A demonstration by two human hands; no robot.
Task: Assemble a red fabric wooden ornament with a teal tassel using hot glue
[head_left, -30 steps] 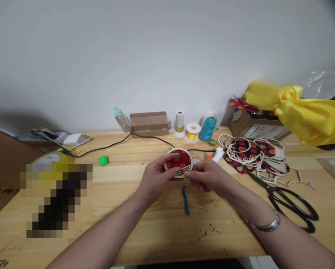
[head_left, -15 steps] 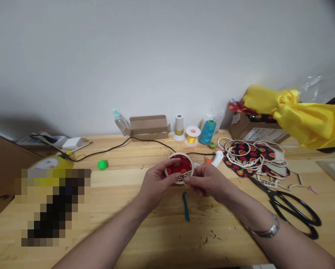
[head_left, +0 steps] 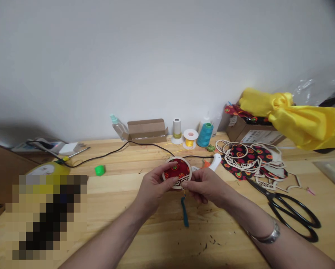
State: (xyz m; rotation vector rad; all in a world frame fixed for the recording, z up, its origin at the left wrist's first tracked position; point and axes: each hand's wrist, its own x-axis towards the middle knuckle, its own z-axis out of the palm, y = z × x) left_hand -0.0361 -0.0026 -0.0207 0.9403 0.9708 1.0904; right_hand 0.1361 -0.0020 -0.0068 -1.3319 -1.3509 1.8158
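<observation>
Between my hands is a round wooden-framed ornament (head_left: 181, 168) with dark red patterned fabric and a cut-out lattice along its lower part. My left hand (head_left: 155, 186) is closed on its left side, thumb across the front. At the lower right edge my right hand (head_left: 205, 185) pinches the ornament, close to a short yellow cord; whether it grips the cord too I cannot tell. A teal tassel (head_left: 185, 213) hangs below from that cord. Just behind my right hand lies a white-handled tool (head_left: 216, 162), mostly hidden, beside a bit of orange (head_left: 206, 163).
Large black scissors (head_left: 292, 213) lie right of my right arm, by a pile of wooden frames and patterned fabric (head_left: 248, 158). Thread spools (head_left: 205, 135), an open cardboard box (head_left: 147, 132) and a spray bottle (head_left: 117, 127) line the wall. A black cable (head_left: 105, 152) crosses the table; a green cap (head_left: 99, 170) sits left.
The view has shifted slightly, so most things appear a little lower and to the left. Both hands keep their hold on the ornament, and the tassel still hangs below it.
</observation>
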